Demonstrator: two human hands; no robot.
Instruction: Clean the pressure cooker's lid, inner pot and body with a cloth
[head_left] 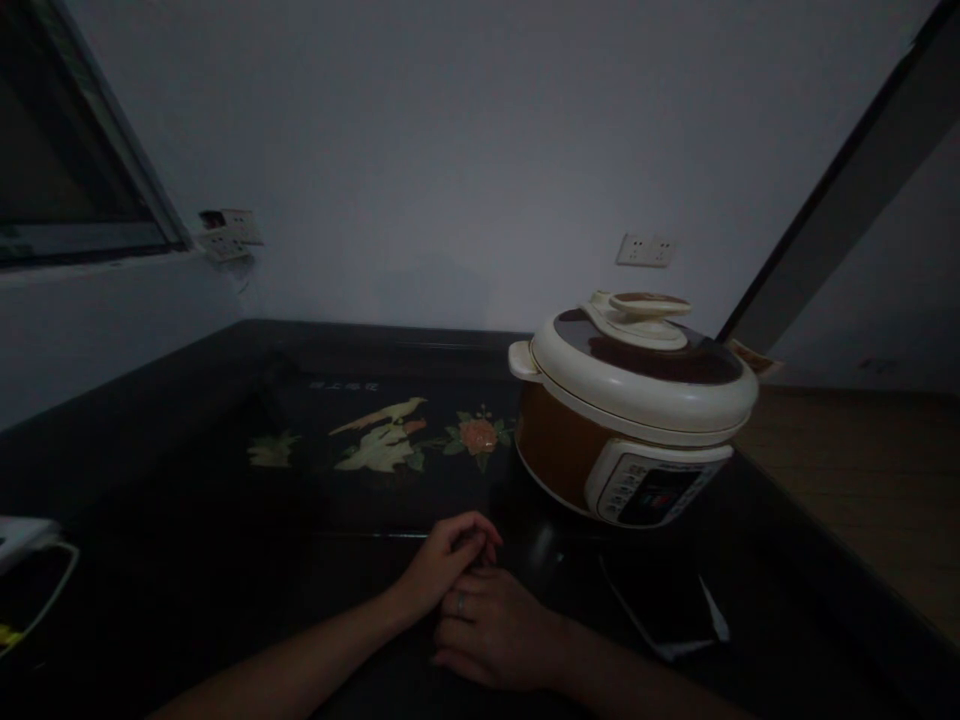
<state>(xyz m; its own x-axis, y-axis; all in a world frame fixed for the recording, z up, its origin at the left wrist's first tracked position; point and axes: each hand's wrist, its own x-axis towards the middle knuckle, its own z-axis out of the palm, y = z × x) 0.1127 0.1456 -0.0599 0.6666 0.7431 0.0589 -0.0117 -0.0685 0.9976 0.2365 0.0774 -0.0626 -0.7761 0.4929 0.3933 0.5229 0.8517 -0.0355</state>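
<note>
My left hand [450,555] and my right hand [499,628] rest against each other on the dark, glossy tabletop [360,590]. The left one has its fingers loosely curled, thumb close to the fingertips, and shows nothing in it. Just below, the right one lies with folded fingers and a ring [461,603] on one of them. Beyond the right hand stands an electric pressure cooker [555,440], brown and cream, lid on, its control panel [656,490] facing front right. Neither hand touches the cooker.
A dark, flat notebook-like item with pale edges [664,605] lies right of my hands. At the left edge are a white device with a cable [56,545]. Wall sockets [645,250] sit behind the cooker. Bird and flower decorations [382,445] mark the tabletop.
</note>
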